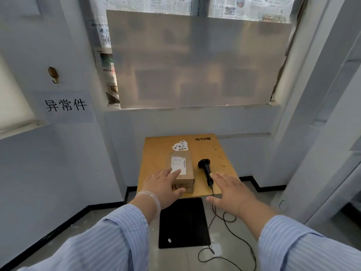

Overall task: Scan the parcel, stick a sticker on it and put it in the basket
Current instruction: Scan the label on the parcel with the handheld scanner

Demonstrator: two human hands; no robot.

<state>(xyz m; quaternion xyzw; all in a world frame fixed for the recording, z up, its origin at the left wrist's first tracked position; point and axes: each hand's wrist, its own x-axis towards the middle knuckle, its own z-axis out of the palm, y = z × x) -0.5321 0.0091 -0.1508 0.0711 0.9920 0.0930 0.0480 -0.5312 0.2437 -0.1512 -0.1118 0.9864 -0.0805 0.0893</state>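
brown parcel point(180, 169) with white label point(178, 165), black scanner point(205, 169), tan worktop point(213, 151), blue-and-white striped sleeves point(109, 243), black mat point(183, 223).

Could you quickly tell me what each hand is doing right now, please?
Left hand: open, fingers resting on the parcel, not gripping it.
Right hand: open and empty, fingers spread beside the scanner.
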